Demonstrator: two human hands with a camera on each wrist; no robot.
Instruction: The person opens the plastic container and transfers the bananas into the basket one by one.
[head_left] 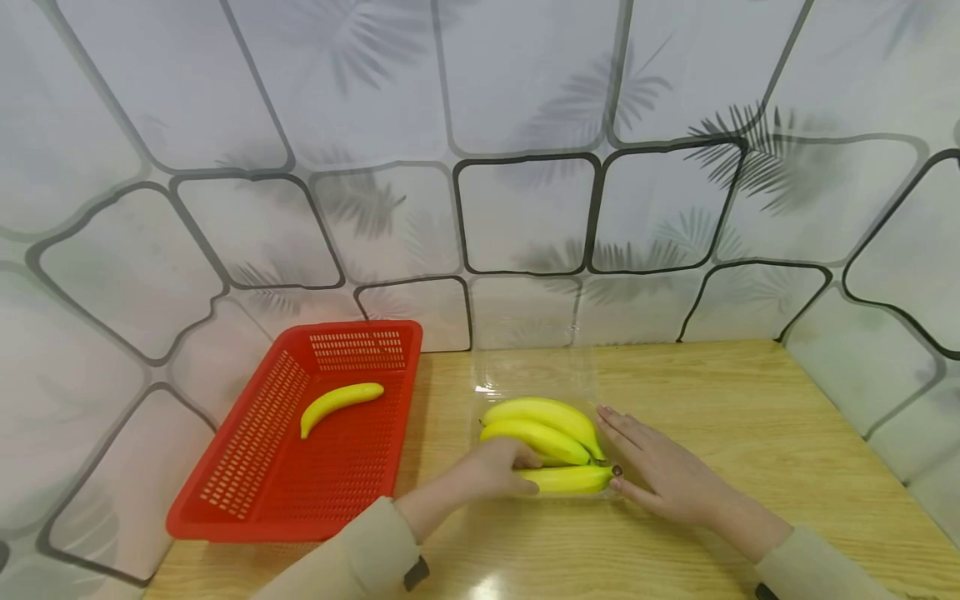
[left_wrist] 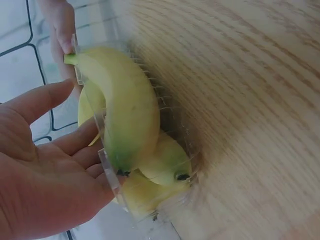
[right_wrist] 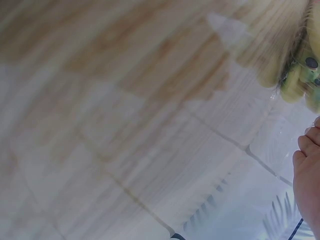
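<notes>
In the head view, with the clear box (left_wrist: pixel 111 175) taken as the middle of the clock, the bananas (head_left: pixel 532 432) are held in it, and the red basket (head_left: pixel 345 475), with one lone banana (head_left: pixel 341 402), is placed at nine o'clock. The front banana (head_left: pixel 573 480) seems to be being tucked into its spot, at six o'clock in the box. At seven o'clock, the left hand (head_left: pixel 491 471) is bent loosely, with its fingers dipped behind that banana and its thumb held away from it in the left wrist view; no tight grip is shown. At three o'clock, the right hand (head_left: pixel 663 471) is laid along the box's end with its fingers nearly straight, and nothing is held. Next, a soft push on the stem seems to be called for, since it appears to be poked past the wall, and the left fingers must be slid out gently. The clear flap (head_left: pixel 532 367) at twelve o'clock is hard to make out. The lower bananas are partly covered, so they cannot be counted surely. Both sleeves (head_left: pixel 367 542) are cut off, and the right wrist view is mostly filled with blurry table (right_wrist: pixel 125 55).
</notes>
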